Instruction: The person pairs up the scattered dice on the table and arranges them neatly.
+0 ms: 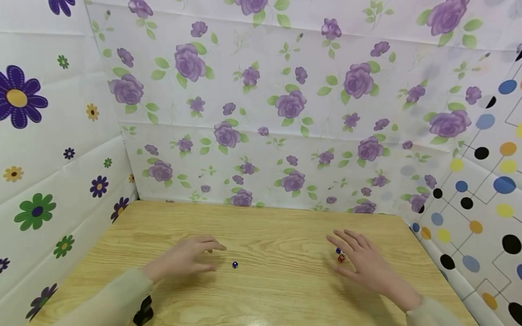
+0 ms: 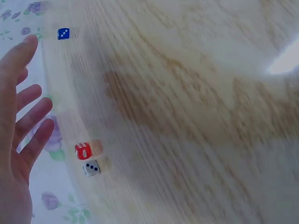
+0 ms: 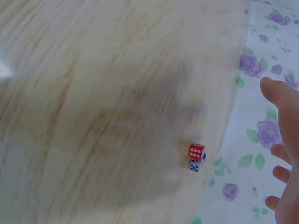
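Head view: left hand [image 1: 179, 259] and right hand [image 1: 369, 267] above wood-grain table [image 1: 277, 290], fingers spread, gripping nothing; lone blue die [image 1: 235, 265] just beside left fingertips, red die [image 1: 341, 258] near right thumb. Dice probably light, hard, slick, hardly fragile; pinch across opposite side faces

The place looks like a small screened-off tabletop booth, perhaps a makeshift recording corner; the kind of building around it cannot be told. A pale yellow table with wood grain [image 1: 277, 290] fills the lower middle of the head view. Behind it, a creased white sheet printed with purple roses and green leaves [image 1: 269, 104] spans the upper frame. A white sheet with purple, green and yellow daisies [image 1: 53, 136] closes the left edge, and a white sheet with coloured dots joined by thin lines [image 1: 485, 203] closes the right.
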### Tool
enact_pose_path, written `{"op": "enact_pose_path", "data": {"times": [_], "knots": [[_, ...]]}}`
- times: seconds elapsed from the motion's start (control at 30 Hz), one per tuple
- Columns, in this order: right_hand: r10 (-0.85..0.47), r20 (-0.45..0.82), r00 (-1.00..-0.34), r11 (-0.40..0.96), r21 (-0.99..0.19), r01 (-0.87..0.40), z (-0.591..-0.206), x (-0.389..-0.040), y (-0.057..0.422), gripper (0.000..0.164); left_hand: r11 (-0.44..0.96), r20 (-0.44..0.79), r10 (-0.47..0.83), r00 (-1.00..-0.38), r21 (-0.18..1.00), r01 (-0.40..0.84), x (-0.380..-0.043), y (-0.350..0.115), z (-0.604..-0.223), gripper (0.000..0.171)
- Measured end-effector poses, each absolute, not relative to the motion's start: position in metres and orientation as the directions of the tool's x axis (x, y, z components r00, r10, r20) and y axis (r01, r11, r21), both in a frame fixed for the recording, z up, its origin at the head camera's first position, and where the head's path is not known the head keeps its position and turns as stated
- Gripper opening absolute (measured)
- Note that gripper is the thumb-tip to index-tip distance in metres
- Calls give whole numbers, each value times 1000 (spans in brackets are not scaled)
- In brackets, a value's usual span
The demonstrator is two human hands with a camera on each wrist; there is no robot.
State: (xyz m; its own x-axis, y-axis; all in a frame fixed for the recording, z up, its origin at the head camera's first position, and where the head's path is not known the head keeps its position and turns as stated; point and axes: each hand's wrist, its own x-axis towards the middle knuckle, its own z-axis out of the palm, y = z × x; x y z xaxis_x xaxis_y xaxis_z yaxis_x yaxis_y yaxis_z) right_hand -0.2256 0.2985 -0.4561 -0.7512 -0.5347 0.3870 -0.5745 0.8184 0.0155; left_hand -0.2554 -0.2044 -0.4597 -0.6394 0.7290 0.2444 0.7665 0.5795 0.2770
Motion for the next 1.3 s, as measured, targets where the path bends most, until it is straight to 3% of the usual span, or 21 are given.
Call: {"op": "enact_pose_path", "data": {"times": [0.83,1.3], "knots": [[-594,345,-727,753,-78,-653,-470,-219,245,71,531,114,704,-701,570,627,-266,-173,-479,31],[-621,292,-727,714,-170,-679,-479,-210,220,67,470,179,713,-677,595,652,-272,-169,-494,16]]}}
